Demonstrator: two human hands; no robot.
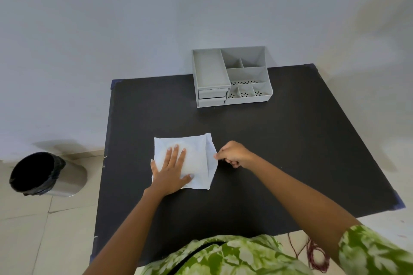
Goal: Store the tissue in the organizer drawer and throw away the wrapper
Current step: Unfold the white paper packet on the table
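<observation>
A white tissue pack in its thin wrapper (196,158) lies flat on the black table (279,152), near the middle. My left hand (171,172) rests palm down on its left half, fingers spread. My right hand (233,154) is curled, with thumb and fingertips pinching the wrapper's right edge. The grey organizer (230,77) stands at the far edge of the table against the wall; its two small drawers (212,97) at the lower left are shut. A steel bin (44,174) with a black liner stands on the floor to the left of the table.
A pale wall rises directly behind the table and organizer. Light floor tiles surround the table. A dark red cord (312,252) lies on the floor near the table's front right corner. My green patterned clothing fills the bottom edge.
</observation>
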